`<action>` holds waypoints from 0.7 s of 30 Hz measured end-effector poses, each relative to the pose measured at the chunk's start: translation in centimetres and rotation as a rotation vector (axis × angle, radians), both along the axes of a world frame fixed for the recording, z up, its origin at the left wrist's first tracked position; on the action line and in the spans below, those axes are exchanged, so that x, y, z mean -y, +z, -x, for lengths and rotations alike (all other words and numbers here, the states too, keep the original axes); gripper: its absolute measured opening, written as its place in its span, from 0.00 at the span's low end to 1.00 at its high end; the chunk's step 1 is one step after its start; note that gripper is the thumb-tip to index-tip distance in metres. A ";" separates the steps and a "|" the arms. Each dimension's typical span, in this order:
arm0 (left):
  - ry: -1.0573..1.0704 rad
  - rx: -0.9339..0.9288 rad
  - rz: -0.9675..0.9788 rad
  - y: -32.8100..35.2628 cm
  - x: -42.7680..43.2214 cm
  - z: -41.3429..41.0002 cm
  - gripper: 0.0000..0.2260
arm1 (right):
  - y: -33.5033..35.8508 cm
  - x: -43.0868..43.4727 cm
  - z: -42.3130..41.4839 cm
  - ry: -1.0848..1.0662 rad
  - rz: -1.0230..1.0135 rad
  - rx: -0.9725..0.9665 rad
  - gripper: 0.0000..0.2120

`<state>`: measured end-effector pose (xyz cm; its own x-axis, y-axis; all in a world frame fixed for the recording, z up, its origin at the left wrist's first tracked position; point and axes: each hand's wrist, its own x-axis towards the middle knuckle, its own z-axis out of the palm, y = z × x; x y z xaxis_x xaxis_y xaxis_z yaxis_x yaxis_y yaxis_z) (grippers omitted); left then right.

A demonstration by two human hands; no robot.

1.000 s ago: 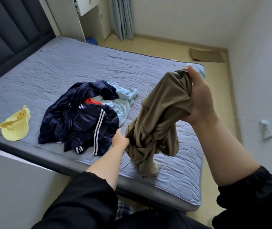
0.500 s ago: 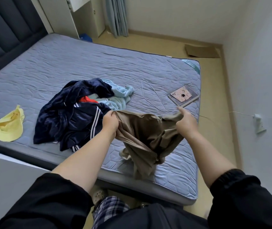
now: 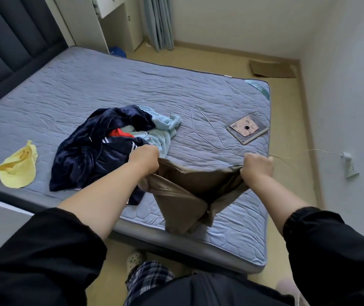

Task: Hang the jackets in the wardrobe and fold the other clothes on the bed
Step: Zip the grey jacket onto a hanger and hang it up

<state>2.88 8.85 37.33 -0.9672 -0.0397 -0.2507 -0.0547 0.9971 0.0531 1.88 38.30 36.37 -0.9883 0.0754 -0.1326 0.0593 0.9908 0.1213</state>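
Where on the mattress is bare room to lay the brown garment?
Widest bare patch: the far half of the blue quilted mattress, between the dark headboard and the navy velvet jacket pile. Smaller: the near right corner, below the wire hanger and pink-cased tablet. Crowded: the middle strip, from yellow cap to tablet.

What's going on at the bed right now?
A person stands at the near side of the bed, gripping a brown garment with both hands: the left hand and the right hand each bunch one end, spreading it out just above the mattress. It is not yet folded. A navy striped jacket and a light-blue garment lie heaped beside the left hand, unsorted. A wire hanger lies unused past them, and a yellow cap lies further left.
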 end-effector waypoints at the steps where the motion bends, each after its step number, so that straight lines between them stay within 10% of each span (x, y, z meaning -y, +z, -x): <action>1: 0.057 -0.038 0.028 0.1 0.2 0.1 0.11 | -0.1 -0.3 -0.1 -0.016 0.037 -0.087 0.08; 7: 0.147 0.024 0.189 0.4 1.2 -0.1 0.14 | 1.1 -1.6 0.7 -0.112 0.085 -0.251 0.16; 14: 0.553 0.044 -0.525 0.5 1.0 0.9 0.17 | 1.7 -0.7 0.3 0.072 0.290 -0.274 0.07; 21: 0.572 -0.512 -0.995 2.6 0.2 2.4 0.23 | 4.6 1.1 1.9 0.079 0.500 -0.451 0.07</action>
<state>0.48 8.69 39.92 -0.8691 -0.4945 -0.0144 -0.2163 0.3536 0.9100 -0.03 37.17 40.94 -0.9551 0.0372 0.2940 -0.0785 0.9249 -0.3720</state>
